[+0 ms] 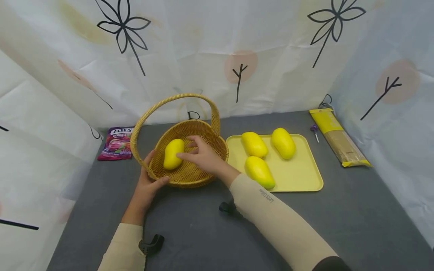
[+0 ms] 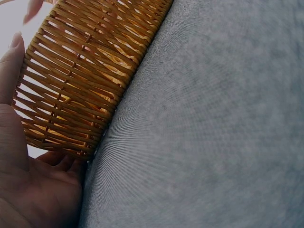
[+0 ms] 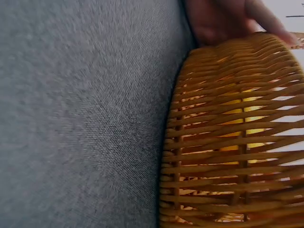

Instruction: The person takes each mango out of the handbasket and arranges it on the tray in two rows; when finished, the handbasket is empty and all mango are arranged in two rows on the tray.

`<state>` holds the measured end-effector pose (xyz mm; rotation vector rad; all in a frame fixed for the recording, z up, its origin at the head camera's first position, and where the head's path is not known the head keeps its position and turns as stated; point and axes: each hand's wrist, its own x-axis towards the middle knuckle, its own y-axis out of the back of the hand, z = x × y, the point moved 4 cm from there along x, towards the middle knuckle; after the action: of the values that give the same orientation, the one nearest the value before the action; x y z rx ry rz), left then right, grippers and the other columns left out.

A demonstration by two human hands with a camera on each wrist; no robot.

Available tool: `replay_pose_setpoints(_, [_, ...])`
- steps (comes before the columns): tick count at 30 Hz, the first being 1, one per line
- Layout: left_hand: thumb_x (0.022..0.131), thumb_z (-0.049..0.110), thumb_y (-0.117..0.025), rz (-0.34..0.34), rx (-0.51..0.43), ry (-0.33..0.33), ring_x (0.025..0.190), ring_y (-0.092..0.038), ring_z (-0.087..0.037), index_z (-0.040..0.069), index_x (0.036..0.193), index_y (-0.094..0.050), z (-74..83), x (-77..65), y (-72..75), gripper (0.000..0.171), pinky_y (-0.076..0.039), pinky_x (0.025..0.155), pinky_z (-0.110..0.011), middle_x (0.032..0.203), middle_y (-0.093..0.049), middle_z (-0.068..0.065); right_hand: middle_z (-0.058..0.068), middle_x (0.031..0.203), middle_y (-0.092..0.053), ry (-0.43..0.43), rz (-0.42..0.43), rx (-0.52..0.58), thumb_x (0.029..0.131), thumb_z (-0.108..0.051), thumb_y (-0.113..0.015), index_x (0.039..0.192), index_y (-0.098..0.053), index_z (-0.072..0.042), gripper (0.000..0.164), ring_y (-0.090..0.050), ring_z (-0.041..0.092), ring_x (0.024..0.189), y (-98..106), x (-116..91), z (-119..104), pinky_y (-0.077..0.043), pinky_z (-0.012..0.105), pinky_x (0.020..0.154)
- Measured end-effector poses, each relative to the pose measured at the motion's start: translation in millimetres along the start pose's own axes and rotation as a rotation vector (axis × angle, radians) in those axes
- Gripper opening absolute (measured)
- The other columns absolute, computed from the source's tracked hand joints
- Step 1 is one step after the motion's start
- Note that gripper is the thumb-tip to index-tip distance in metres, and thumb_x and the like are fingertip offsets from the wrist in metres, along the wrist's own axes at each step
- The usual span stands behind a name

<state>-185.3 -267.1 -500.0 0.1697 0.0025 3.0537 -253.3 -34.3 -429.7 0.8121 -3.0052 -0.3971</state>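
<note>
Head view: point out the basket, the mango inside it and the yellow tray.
Basket (image 1: pixel 192 128): head view, on its woven inner back wall.
Mango (image 1: pixel 173 155): head view, middle of its upward-facing side.
Yellow tray (image 1: pixel 295 174): head view, on its bare surface, right of the mangoes lying on it.

My surroundings: grey tabletop (image 1: pixel 193 233), white printed sheeting (image 1: pixel 190 64).
Far side: I face creases and black line-drawn flowers (image 1: pixel 123 25) at left and right, a pinkish tree print (image 1: pixel 241 67) between; more sheeting flanks my tabletop left and right. I note soft, even light.
</note>
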Motion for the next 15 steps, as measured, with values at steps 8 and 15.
replay_pose_setpoints(8, [0.105,-0.008,-0.064,0.010,0.015,0.005,0.154,-0.029,-0.033,0.035,0.175,-0.020,-2.5,-0.2,2.9,0.093,-0.042,0.112,-0.021,0.178,-0.016,-0.006,0.018,0.158,-0.049,0.000,0.002,-0.146,0.101,-0.049,-0.078,0.166,-0.037,-0.004,0.089,-0.053,0.032,0.140,-16.1,23.7,4.7,-0.048,0.046,0.110])
replay_pose_setpoints(15, [0.106,-0.007,-0.064,-0.008,0.002,0.001,0.151,-0.033,-0.031,0.034,0.175,-0.019,-3.0,0.3,1.4,0.093,-0.044,0.111,-0.022,0.177,-0.017,-0.008,0.009,0.138,-0.060,0.093,-0.072,-0.287,0.100,-0.045,-0.081,0.158,-0.047,-0.006,0.078,-0.060,0.021,0.117,-26.5,32.1,5.8,-0.053,0.036,0.096])
